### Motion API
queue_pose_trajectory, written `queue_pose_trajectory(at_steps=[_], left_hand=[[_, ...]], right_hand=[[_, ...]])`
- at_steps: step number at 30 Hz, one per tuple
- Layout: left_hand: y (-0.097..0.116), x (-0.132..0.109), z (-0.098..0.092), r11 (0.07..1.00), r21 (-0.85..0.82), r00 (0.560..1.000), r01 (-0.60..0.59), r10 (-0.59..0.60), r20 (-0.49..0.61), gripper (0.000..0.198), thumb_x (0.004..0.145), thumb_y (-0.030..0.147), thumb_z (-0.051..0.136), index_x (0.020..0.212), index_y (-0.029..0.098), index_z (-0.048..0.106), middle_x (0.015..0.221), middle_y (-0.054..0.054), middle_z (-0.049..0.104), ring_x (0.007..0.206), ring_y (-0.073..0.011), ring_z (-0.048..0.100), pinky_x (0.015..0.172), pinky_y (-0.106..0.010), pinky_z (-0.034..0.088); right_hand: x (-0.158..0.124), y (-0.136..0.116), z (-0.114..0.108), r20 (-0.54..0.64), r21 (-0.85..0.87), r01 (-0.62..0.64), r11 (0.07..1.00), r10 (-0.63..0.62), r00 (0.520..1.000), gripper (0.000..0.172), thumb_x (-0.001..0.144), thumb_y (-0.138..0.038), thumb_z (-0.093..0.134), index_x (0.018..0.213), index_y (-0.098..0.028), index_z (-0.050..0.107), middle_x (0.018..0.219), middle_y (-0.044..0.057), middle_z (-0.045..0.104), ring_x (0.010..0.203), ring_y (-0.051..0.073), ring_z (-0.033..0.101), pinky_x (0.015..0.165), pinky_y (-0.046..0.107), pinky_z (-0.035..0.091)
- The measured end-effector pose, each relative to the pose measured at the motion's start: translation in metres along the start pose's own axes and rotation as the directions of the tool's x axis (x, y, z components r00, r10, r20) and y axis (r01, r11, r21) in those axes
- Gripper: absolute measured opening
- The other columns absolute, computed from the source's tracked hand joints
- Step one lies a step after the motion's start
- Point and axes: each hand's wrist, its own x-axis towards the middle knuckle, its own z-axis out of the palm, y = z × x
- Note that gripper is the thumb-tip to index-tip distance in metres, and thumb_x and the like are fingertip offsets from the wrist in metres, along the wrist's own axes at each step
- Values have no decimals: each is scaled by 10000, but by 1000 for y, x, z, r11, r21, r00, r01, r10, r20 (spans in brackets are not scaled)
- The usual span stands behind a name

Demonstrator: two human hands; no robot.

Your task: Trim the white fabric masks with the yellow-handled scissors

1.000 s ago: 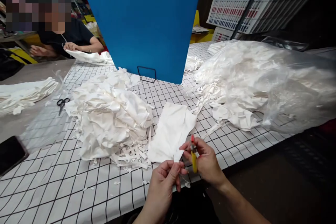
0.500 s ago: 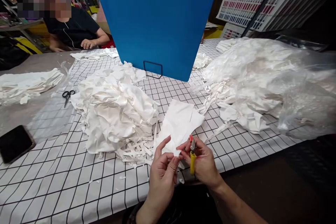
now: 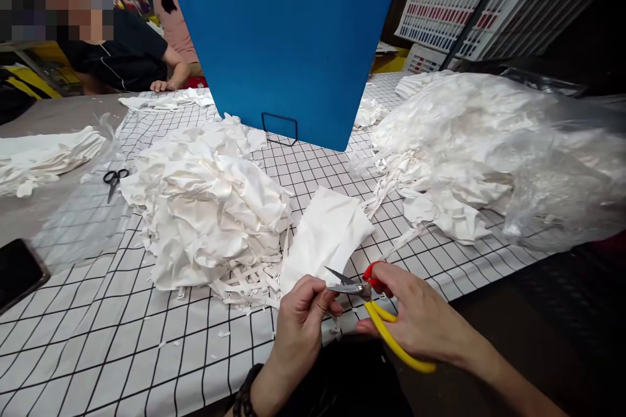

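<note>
My right hand [image 3: 415,316] grips yellow thread snips [image 3: 376,316] with a red tip guard, their steel blades apart and pointing left. My left hand [image 3: 300,322] is closed in a pinch on the near edge of a flat white cloth piece [image 3: 327,234], right at the blade tips. That piece lies on the checked tablecloth [image 3: 122,339] close to the front edge. A big heap of white cloth pieces and cut strips [image 3: 205,208] rises just left of it.
A clear plastic bag of white cloth [image 3: 493,150] fills the right side. A blue board [image 3: 288,39] stands upright at the back. Black scissors [image 3: 113,178] and a dark phone [image 3: 17,270] lie at the left. Another person [image 3: 122,55] sits at the far left corner with folded cloth [image 3: 44,156] nearby.
My right hand has turned the snips from upright to lying sideways, blades now open toward the left hand. My left fingers have closed on the cloth edge.
</note>
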Motion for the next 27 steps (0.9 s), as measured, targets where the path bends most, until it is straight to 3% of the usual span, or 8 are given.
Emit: queue_pose_trajectory(at_steps=[11, 20, 27], left_hand=[[1, -3, -2, 999, 34, 998, -19, 17, 64, 187, 926, 264, 531, 799, 202, 653, 717, -22, 611, 727, -176, 605, 728, -277, 441], [4, -1, -2, 1000, 2, 996, -2, 2, 85, 216, 927, 260, 533, 760, 192, 650, 706, -16, 601, 700, -160, 592, 703, -266, 436], [4, 1, -4, 1000, 8, 994, 20, -21, 109, 227, 935, 277, 525, 774, 190, 658, 703, -16, 604, 709, -161, 591, 724, -274, 435]], right_hand=[[4, -12, 1, -8, -26, 41, 999, -41, 999, 373, 668, -473, 747, 765, -225, 485, 753, -11, 583, 678, 173, 525, 590, 273, 366], [3, -7, 5, 9, -131, 17, 991, -16, 1000, 266, 725, -408, 678, 709, -228, 483, 667, -30, 570, 599, 148, 481, 540, 258, 298], [3, -6, 3, 9, -146, 47, 988, -46, 999, 328, 708, -473, 707, 713, -225, 494, 667, -37, 573, 601, 143, 485, 544, 249, 282]])
